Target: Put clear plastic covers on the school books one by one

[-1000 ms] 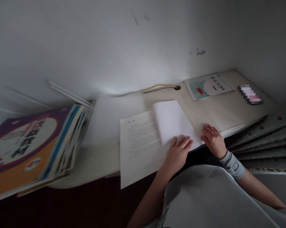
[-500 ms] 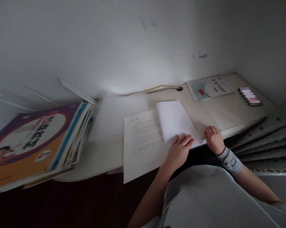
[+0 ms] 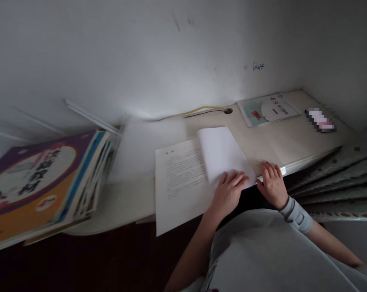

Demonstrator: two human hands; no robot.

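On the desk lies a folded white sheet of paper (image 3: 220, 152), its blank side up and its left edge curved like a soft fold. My left hand (image 3: 229, 190) rests on its lower part, fingers stretched out flat. Partly under that sheet is a printed page (image 3: 183, 182), whose lower corner hangs past the desk's front edge. Just right of the folded sheet, my right hand (image 3: 272, 182) lies palm down at the desk edge with fingers apart and holds nothing. A grey band is wrapped round the right wrist.
A stack of books (image 3: 43, 182) stands at the left end of the desk (image 3: 244, 142). Behind the pages lies a whitish translucent sheet (image 3: 150, 142). A thin booklet (image 3: 268, 109) and a blurred-out phone (image 3: 320, 120) lie at the right. A yellow cable (image 3: 204, 108) runs into a desk hole.
My right hand has opened from curled fingers to spread ones, flat at the desk edge. The left hand stays on the folded sheet. The view has shifted slightly.
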